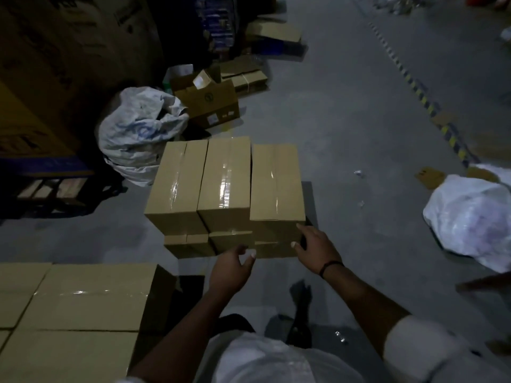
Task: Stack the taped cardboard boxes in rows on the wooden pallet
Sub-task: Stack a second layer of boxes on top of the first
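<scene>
Three taped cardboard boxes stand side by side in a row: the left box (177,186), the middle box (225,183) and the right box (276,183). They rest on a lower layer of boxes (188,244). My right hand (315,248) is at the near right corner of the right box, fingers spread and touching it. My left hand (232,268) hovers just before the lower boxes, fingers loosely curled, holding nothing. A second group of taped boxes (83,308) fills the lower left. The pallet under the boxes is hidden.
A stuffed white sack (138,131) lies behind the stack on the left, an open carton (210,103) beyond it. Another white sack (470,219) lies on the floor at right. Tall dark cartons (55,64) stand at the far left. Grey concrete floor (359,134) stretches right.
</scene>
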The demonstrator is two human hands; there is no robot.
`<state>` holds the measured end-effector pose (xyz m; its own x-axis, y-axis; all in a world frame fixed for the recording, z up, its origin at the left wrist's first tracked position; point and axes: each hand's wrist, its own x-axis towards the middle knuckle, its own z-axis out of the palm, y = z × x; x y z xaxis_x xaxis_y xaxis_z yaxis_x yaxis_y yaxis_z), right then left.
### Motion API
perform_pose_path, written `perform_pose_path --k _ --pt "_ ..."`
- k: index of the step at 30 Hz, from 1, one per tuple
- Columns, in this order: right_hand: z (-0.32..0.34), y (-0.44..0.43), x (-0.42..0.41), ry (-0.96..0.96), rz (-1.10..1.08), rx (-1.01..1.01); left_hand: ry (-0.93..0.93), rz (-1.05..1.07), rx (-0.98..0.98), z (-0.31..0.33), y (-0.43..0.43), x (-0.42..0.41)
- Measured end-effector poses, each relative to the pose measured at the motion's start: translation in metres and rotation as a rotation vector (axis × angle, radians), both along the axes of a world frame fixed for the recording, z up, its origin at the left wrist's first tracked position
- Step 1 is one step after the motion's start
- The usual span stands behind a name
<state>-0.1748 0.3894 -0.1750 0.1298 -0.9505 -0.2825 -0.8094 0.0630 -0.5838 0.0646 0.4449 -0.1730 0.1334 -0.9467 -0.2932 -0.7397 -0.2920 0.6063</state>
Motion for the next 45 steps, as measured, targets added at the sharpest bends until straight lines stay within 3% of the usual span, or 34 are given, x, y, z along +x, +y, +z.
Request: perform_pose_path --k 13,20,26,36,45 --pt "-0.046 -0.221 0.023 0.101 -0.015 0.117 0.107 -0.095 0.135 -0.043 -0.247 0.039" --pt "-0.057 -0.305 0.032 0.138 -0.106 0.126 0.009 -0.209 0.16 -0.055 -0.36 0.058" --pt "-0.088 -0.365 0.026 0.171 -0.08 0.22 -0.029 -0.239 0.224 -0.088 -0.423 0.051" --pt "-0.196 -0.447 0.003 0.203 -0.072 0.317 -0.119 -0.24 0.371 -0.177 -0.49 0.011" --pt "-0.256 -0.474 -0.006 0.174 -0.029 0.389 -0.162 -0.068 0.497 -0.236 -0.526 -0.029"
